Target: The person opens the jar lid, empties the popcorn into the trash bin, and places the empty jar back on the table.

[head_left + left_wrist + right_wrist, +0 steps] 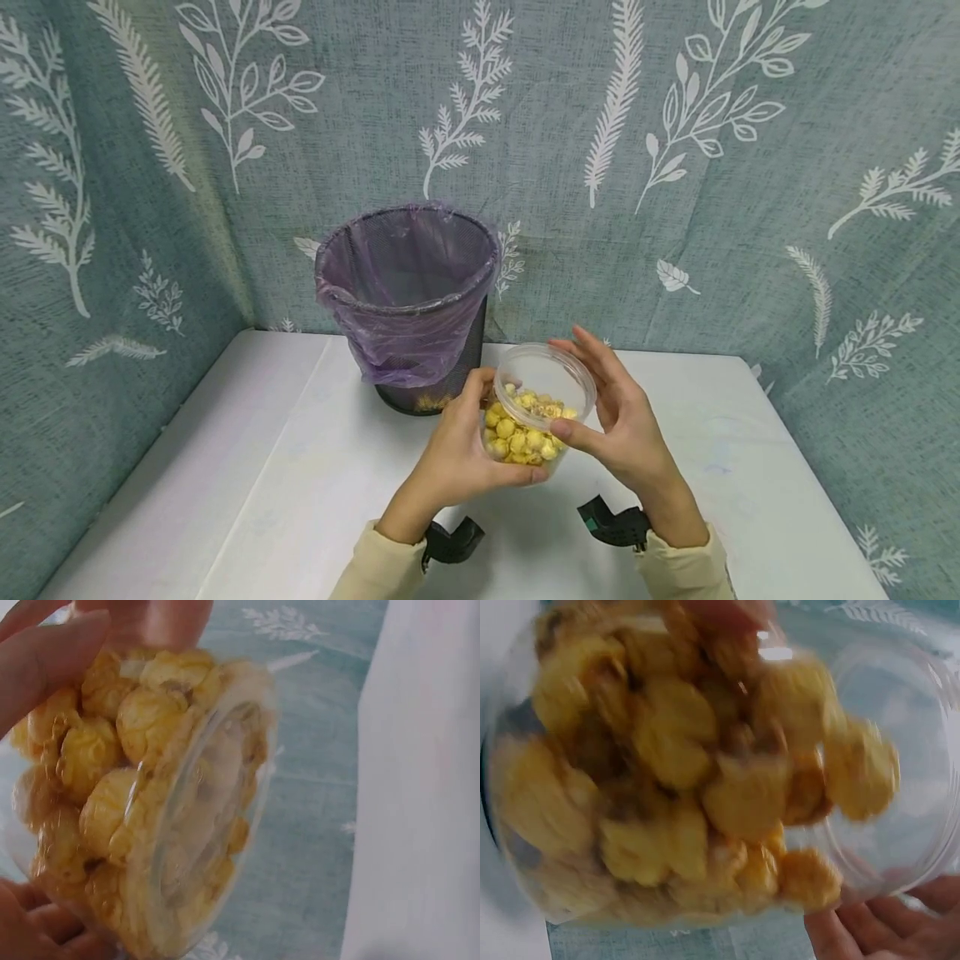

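A clear plastic jar (517, 442) of yellow popcorn (506, 429) is tilted above the table in the head view. My left hand (457, 454) grips the jar's side, thumb along the front and fingers behind. My right hand (626, 421) holds the round clear lid (551, 375) at the jar's top, thumb on the near edge and fingers at the far edge. Whether the lid is seated or loose, I cannot tell. The left wrist view shows the jar's base (210, 825) up close; the right wrist view shows popcorn (671, 742) through the wall, blurred.
A black mesh waste bin (474, 342) lined with a purple bag (420, 337) stands at the back of the white table (300, 492), left of the jar. Leaf-patterned green cloth (555, 167) hangs behind and at both sides.
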Tool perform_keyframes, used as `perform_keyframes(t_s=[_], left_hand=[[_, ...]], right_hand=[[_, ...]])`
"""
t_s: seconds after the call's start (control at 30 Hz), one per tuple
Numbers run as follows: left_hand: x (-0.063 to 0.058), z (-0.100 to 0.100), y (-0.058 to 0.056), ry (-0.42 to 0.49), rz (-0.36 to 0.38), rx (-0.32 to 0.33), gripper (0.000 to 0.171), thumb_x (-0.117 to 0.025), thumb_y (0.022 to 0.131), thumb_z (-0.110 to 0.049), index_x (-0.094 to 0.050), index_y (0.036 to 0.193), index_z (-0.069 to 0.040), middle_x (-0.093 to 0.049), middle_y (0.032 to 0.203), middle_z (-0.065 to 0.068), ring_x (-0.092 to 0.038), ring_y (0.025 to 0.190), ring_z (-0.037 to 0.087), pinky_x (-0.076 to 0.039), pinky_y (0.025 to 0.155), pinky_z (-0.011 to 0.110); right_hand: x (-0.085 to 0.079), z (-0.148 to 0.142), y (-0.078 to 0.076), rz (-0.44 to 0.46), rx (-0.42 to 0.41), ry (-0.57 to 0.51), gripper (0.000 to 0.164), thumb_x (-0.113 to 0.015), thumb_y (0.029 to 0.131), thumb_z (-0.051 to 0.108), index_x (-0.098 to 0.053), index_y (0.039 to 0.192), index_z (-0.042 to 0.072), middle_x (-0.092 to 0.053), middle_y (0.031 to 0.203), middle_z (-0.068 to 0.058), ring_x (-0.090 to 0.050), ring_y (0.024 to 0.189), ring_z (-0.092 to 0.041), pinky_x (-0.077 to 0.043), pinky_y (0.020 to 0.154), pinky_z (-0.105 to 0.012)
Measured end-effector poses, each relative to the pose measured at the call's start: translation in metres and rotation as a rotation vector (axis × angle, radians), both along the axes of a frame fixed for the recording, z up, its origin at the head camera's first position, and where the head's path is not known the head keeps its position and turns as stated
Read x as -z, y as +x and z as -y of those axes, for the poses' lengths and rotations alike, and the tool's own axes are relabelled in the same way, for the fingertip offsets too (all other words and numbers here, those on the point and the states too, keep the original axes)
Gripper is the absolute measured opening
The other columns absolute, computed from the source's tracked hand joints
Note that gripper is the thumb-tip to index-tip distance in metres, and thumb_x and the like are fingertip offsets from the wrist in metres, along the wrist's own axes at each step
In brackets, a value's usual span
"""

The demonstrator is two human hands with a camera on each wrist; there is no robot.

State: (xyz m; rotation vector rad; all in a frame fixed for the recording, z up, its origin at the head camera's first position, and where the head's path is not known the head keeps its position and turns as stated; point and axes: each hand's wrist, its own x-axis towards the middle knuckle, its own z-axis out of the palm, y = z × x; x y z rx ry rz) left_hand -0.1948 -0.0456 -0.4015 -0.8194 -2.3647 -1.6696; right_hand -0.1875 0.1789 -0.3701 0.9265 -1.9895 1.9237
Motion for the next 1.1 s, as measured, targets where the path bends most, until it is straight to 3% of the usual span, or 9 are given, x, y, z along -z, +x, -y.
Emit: perform_keyframes(t_s=[0.2, 0.3, 0.4, 0.5, 0.63, 0.77, 0.93, 1.03, 1.1], left_hand=[[0.001, -0.007, 0.004, -0.094, -0.11, -0.214, 0.108, -0.105, 0.059, -0.036, -0.043, 0.143, -0.008, -0.063, 0.13, 0.006, -0.063, 0.113, 0.02, -0.054, 0.095, 0.048], [0.001, -0.009, 0.004, -0.139, -0.164, -0.27, 0.109, -0.104, 0.058, -0.04, -0.043, 0.142, -0.005, -0.062, 0.129, 0.011, -0.063, 0.11, 0.024, -0.055, 0.093, 0.049], [0.0, -0.007, 0.003, -0.123, -0.149, -0.235, 0.109, -0.104, 0.059, -0.038, -0.043, 0.143, -0.004, -0.064, 0.127, 0.009, -0.065, 0.109, 0.022, -0.056, 0.092, 0.047], [0.0, -0.004, 0.001, -0.062, -0.09, -0.121, 0.106, -0.104, 0.062, -0.033, -0.042, 0.144, -0.006, -0.067, 0.127, 0.004, -0.066, 0.111, 0.017, -0.056, 0.094, 0.044], [-0.001, 0.003, -0.001, 0.004, -0.012, 0.023, 0.101, -0.103, 0.064, -0.028, -0.043, 0.144, -0.01, -0.069, 0.126, -0.001, -0.065, 0.116, 0.014, -0.052, 0.101, 0.045], [-0.001, 0.003, -0.001, 0.024, 0.0, 0.035, 0.1, -0.103, 0.064, -0.027, -0.044, 0.143, -0.013, -0.069, 0.127, -0.001, -0.064, 0.118, 0.015, -0.05, 0.103, 0.046], [0.0, -0.004, 0.002, -0.048, -0.094, -0.159, 0.106, -0.104, 0.061, -0.033, -0.042, 0.144, -0.01, -0.064, 0.128, 0.004, -0.064, 0.112, 0.018, -0.055, 0.095, 0.044], [0.001, -0.009, 0.005, -0.118, -0.161, -0.287, 0.109, -0.104, 0.061, -0.04, -0.042, 0.144, -0.006, -0.063, 0.127, 0.008, -0.063, 0.11, 0.022, -0.055, 0.093, 0.046], [0.001, -0.011, 0.006, -0.143, -0.183, -0.327, 0.11, -0.103, 0.061, -0.042, -0.042, 0.144, -0.005, -0.063, 0.125, 0.009, -0.063, 0.108, 0.024, -0.055, 0.092, 0.047]], right_hand=[[0.001, 0.016, 0.006, 0.03, 0.272, 0.109, 0.103, -0.091, 0.084, 0.012, -0.028, 0.165, 0.004, -0.047, 0.153, -0.018, -0.043, 0.145, -0.03, -0.024, 0.125, -0.047], [0.0, 0.022, 0.007, 0.046, 0.338, 0.138, 0.106, -0.091, 0.08, 0.004, -0.026, 0.165, 0.002, -0.048, 0.151, -0.017, -0.045, 0.144, -0.03, -0.026, 0.125, -0.046], [-0.001, 0.021, 0.006, 0.048, 0.312, 0.107, 0.106, -0.089, 0.08, -0.001, -0.025, 0.165, 0.001, -0.049, 0.15, -0.018, -0.046, 0.142, -0.027, -0.029, 0.123, -0.031], [0.0, 0.014, 0.003, 0.028, 0.208, 0.045, 0.103, -0.087, 0.085, 0.003, -0.023, 0.165, 0.001, -0.049, 0.151, -0.021, -0.047, 0.142, -0.024, -0.03, 0.12, -0.022], [0.001, 0.004, -0.001, -0.008, 0.037, -0.021, 0.098, -0.084, 0.091, 0.013, -0.021, 0.166, 0.004, -0.046, 0.153, -0.028, -0.047, 0.143, -0.023, -0.033, 0.119, -0.023], [0.001, 0.001, -0.001, -0.005, -0.02, -0.035, 0.098, -0.083, 0.094, 0.02, -0.02, 0.167, 0.005, -0.042, 0.158, -0.028, -0.041, 0.148, -0.026, -0.03, 0.122, -0.027], [0.001, 0.012, 0.004, 0.004, 0.247, 0.068, 0.107, -0.091, 0.086, 0.027, -0.024, 0.165, 0.002, -0.048, 0.153, -0.02, -0.044, 0.144, -0.03, -0.021, 0.127, -0.05], [0.001, 0.023, 0.007, -0.005, 0.417, 0.14, 0.11, -0.095, 0.08, 0.017, -0.026, 0.165, 0.001, -0.052, 0.147, -0.018, -0.049, 0.14, -0.033, -0.023, 0.123, -0.061], [0.001, 0.028, 0.008, -0.016, 0.469, 0.161, 0.112, -0.094, 0.078, 0.01, -0.025, 0.164, 0.0, -0.053, 0.146, -0.018, -0.051, 0.138, -0.035, -0.026, 0.122, -0.062]])
